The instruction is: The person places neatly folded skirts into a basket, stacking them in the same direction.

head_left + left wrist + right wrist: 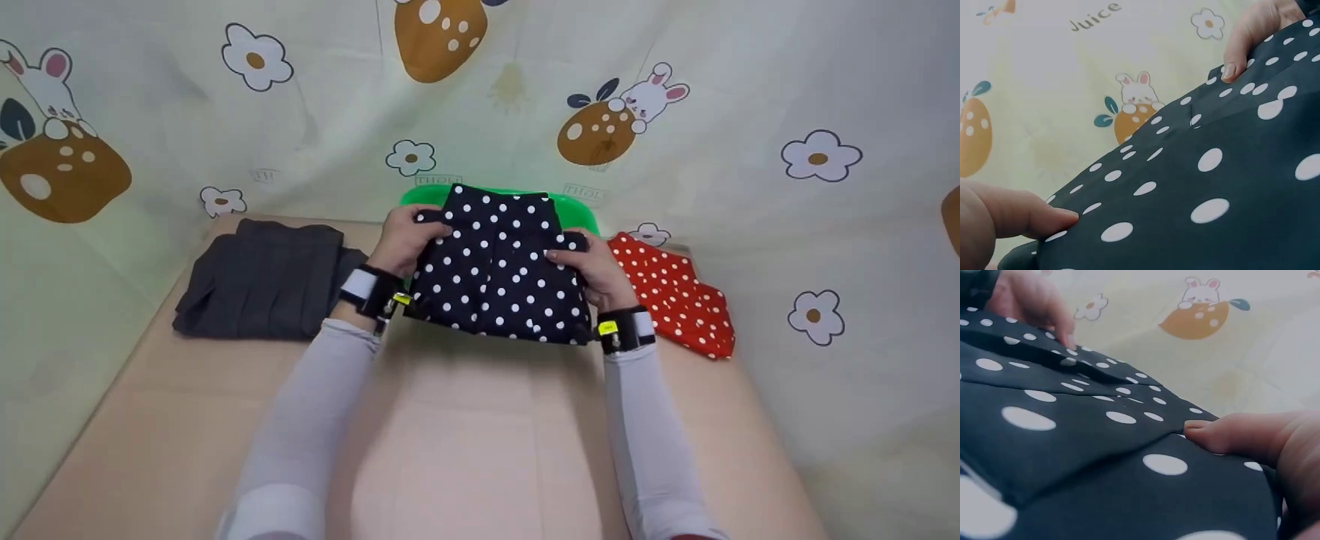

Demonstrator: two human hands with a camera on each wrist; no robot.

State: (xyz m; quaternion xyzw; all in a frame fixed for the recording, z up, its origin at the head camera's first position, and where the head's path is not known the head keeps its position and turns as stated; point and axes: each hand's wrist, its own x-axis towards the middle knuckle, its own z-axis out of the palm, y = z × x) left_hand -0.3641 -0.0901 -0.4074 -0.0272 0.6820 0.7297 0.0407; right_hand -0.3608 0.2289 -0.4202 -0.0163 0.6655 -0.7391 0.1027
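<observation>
A folded dark skirt with white polka dots (499,270) is held up between both hands in the head view. My left hand (406,238) pinches its left side, thumb on the front face and fingers behind. On the opposite side my right hand (596,266) grips the fabric the same way. In the left wrist view the left thumb (1033,216) presses on the dotted cloth (1210,160). The right wrist view has the right thumb (1241,436) lying over a fold near the edge. The fingers behind the cloth are mostly hidden.
Behind the dotted garment a green plastic container (577,216) shows its rim. A folded dark grey pleated garment (262,281) lies at the left on the beige table (457,435). To the right lies a folded red garment with white dots (679,296). A printed curtain (337,97) hangs behind.
</observation>
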